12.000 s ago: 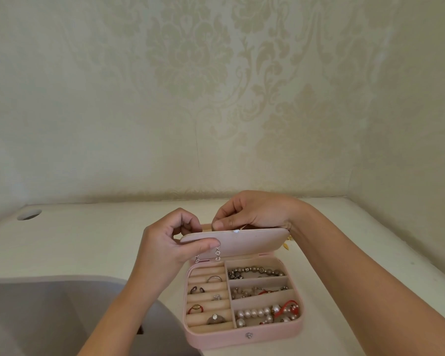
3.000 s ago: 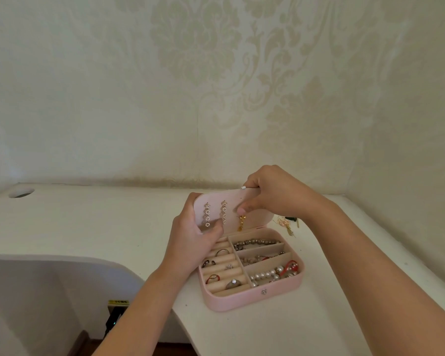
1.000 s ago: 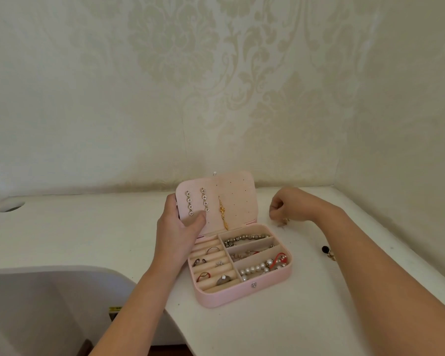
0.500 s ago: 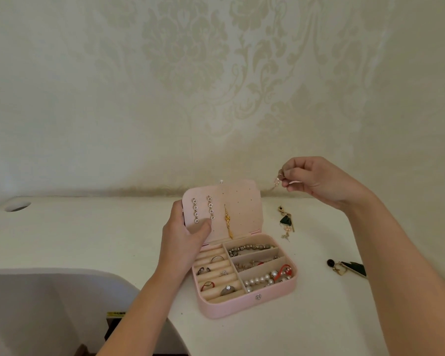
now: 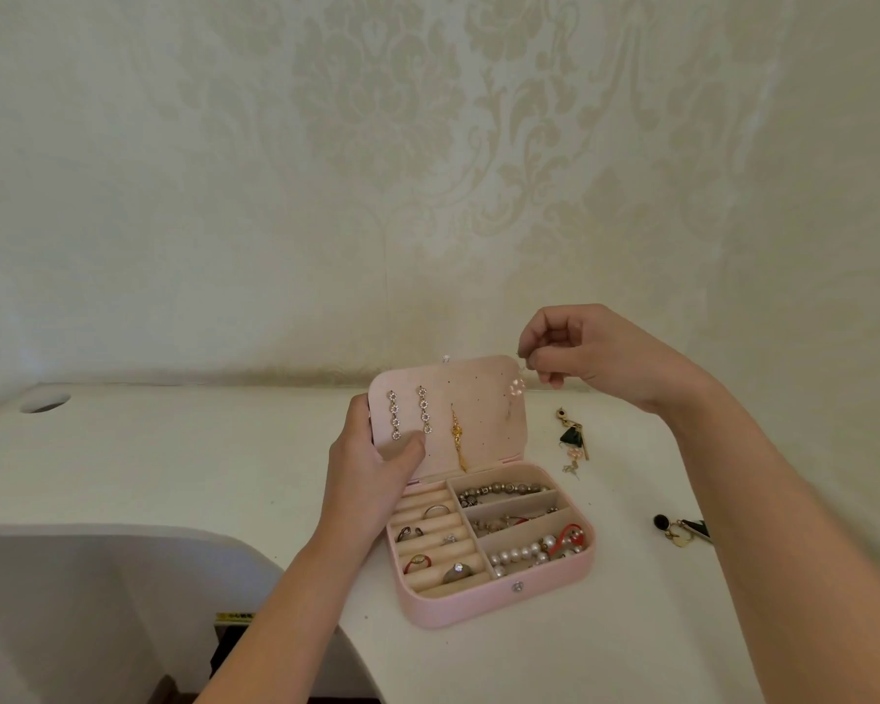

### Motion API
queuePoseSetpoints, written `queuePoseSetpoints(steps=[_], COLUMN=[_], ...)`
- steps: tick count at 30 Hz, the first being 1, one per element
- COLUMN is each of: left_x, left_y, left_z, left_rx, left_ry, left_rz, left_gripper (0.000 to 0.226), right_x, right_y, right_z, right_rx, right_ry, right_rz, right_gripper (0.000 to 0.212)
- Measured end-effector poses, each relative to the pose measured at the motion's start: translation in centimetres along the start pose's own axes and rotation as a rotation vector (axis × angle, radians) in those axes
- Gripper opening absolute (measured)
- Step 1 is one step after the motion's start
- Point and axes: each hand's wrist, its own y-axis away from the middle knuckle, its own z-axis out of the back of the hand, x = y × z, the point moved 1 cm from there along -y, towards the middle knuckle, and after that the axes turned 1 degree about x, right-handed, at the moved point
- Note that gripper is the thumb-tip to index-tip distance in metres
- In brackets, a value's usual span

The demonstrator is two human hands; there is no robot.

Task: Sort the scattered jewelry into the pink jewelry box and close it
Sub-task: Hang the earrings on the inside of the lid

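White desk [image 5: 174, 475], damask-papered wall [image 5: 428, 170]. Mid-desk: pink jewelry box [image 5: 478, 607], lid [image 5: 483, 414] upright, rings [image 5: 435, 510] and beads [image 5: 504, 489] inside. My left hand [image 5: 372, 475] grips the lid; my right hand [image 5: 595, 358] pinches a blurred earring [image 5: 518, 386] beside it.

On my feed both hands are bare: left hand [image 5: 372, 475], right hand [image 5: 595, 358]. Behind each grip the wrist runs into an uncovered arm, left forearm [image 5: 285, 602] and right forearm [image 5: 783, 525], bare right down to the frame edge

Earring [image 5: 517, 386] in right hand [image 5: 588, 355] — blurred, perhaps pink beads.
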Motion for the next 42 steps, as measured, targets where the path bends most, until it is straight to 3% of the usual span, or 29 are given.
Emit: queuePoseSetpoints(steps=[5,11,18,27,32,42], left_x=[0.0,0.1,0.2,0.0,-0.2,0.2], left_y=[0.1,0.3,0.0,0.1,0.2,0.0], left_z=[0.0,0.2,0.1,0.3,0.3,0.3], left_rx=[0.010,0.038,0.015,0.029,0.029,0.026], left_ry=[0.016,0.102,0.029,0.062,0.120,0.126], left_rz=[-0.004,-0.050,-0.058,-0.076,-0.065,-0.084], left_gripper=[0.029,0.009,0.010,0.011,0.023,0.021], right_x=[1.1,2.1,2.0,1.1,0.8,0.5], right_y=[-0.2,-0.5,-0.9,-1.4,-1.4,-0.9], right_z=[-0.8,-2.5,-7.1,-10.8,-12.0,-13.7], right_rx=[0.002,-0.021,0.003,-0.172,-0.229,-0.410], right_ry=[0.045,0.190,0.323,0.392,0.413,0.323], right_rz=[-0.010,-0.009,0.108,0.054,0.018,0.148], right_gripper=[0.027,0.032,0.017,0.012,0.013,0.023])
